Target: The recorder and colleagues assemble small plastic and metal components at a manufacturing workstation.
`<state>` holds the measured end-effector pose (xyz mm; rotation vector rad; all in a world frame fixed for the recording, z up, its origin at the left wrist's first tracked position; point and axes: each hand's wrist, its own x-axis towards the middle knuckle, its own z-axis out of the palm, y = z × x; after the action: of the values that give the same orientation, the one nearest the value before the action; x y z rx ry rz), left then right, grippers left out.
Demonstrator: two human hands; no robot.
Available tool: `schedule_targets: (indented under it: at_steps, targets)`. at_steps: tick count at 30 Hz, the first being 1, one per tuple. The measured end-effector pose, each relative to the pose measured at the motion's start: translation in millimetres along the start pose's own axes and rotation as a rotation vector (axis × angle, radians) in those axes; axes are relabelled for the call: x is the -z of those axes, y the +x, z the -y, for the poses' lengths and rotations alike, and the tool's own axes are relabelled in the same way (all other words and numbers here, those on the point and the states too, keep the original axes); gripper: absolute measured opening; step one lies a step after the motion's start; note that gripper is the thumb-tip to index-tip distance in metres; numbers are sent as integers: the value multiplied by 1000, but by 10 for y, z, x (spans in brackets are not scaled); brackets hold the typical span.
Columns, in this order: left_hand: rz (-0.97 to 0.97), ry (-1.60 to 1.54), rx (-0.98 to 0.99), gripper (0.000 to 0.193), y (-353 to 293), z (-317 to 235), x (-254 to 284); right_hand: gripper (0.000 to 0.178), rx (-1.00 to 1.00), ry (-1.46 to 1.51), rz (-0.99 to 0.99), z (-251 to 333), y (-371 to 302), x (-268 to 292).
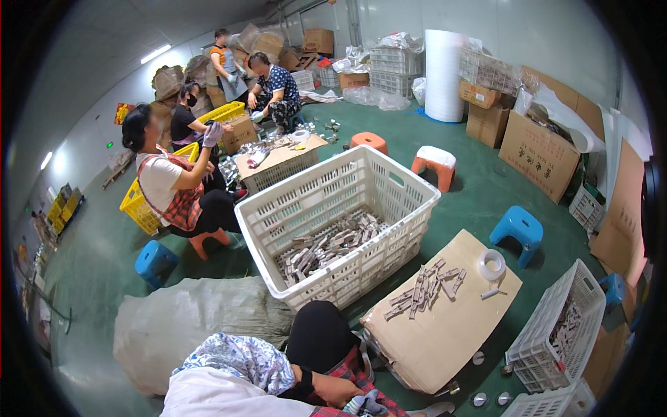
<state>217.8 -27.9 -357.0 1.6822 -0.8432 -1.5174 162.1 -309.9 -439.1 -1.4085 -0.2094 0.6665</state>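
My left forearm, in a blue-and-white patterned sleeve, lies across the lower edge. My left hand point(367, 404), in a striped grey-blue glove, is cut off by that edge. Its fingers are too hidden to tell whether it holds anything. My right hand is outside the picture. Nearest to my left hand is a cardboard-topped work surface point(479, 306), with a loose pile of oblong grey-brown metal pieces point(424, 288), a roll of clear tape point(492, 264) and a small pale cylinder point(493, 294). A large white crate point(333, 182) beyond my knee holds many similar pieces.
A big filled sack point(201, 316) lies left of my knee. Blue stools point(517, 233) and orange stools stand around. Another crate of pieces point(556, 333) is at right. Co-workers sit at a second cardboard surface point(278, 156) beyond. Round metal parts point(479, 399) lie on the floor.
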Motion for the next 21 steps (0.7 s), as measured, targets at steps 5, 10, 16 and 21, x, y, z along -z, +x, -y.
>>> schedule_targets:
  at_steps: [5, 10, 16, 21]
  targets:
    - [27, -401, -163, 32, 45, 401, -202, 26, 0, 19, 55, -82, 12, -40]
    - [121, -200, -337, 30, 469, 1253, -463, 26, -4, 46, 114, -168, 24, -157]
    - [215, 55, -268, 34, 131, 589, -263, 26, -32, 94, 144, -236, 8, -267]
    - [131, 332, -306, 47, 91, 489, -200, 26, -55, 201, -103, -353, -758, -528]
